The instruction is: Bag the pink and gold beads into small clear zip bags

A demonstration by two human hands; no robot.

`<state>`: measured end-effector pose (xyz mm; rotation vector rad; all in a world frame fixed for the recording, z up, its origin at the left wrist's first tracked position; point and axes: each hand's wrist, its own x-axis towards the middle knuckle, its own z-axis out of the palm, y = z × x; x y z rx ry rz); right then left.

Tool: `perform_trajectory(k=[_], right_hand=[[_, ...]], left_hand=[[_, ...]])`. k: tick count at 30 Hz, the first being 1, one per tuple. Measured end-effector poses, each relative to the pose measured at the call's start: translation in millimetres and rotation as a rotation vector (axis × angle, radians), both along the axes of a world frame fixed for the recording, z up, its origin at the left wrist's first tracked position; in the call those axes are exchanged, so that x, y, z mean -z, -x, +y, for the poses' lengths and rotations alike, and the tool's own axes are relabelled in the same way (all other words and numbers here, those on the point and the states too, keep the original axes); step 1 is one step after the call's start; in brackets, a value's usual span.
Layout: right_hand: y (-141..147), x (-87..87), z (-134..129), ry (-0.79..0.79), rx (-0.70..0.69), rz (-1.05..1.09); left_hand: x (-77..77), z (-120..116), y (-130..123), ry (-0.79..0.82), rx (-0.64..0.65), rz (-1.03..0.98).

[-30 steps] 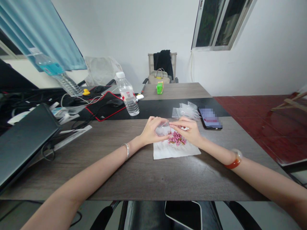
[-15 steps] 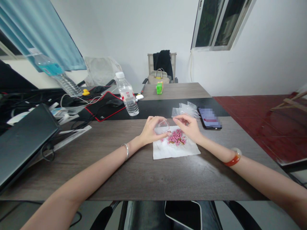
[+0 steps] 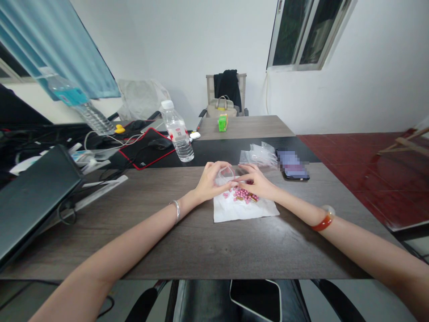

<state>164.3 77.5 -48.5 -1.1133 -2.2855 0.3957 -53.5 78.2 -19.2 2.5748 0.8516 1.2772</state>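
My left hand curls around a small clear plastic bag, which it holds just above the far edge of a white paper tissue. My right hand reaches in from the other side, its fingertips at the bag's near edge and close to my left fingers. I cannot tell whether they grip it. Pink beads lie in a heap on the tissue under my right fingers, partly hidden by them. A few small golden pieces lie among the beads.
Beyond the tissue lie a stack of small clear plastic bags and a phone. A water bottle stands at the far left of the wood-grain table, near a red-edged black mouse pad, tangled cables and a dark laptop.
My right hand has moved left, closing its fingers toward the clear bag and my left hand. The hands now cover more of the beads.
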Motion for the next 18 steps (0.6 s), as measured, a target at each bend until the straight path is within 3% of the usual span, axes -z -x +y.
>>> perform_trajectory(k=[12, 18], right_hand=[[1.9, -2.2, -1.4, 0.042, -0.106, 0.000], [-0.3, 5.2, 3.1, 0.086, -0.074, 0.104]], left_hand=[[2.6, 2.2, 0.7, -0.029, 0.008, 0.030], [1.9, 2.1, 0.0, -0.074, 0.029, 0.011]])
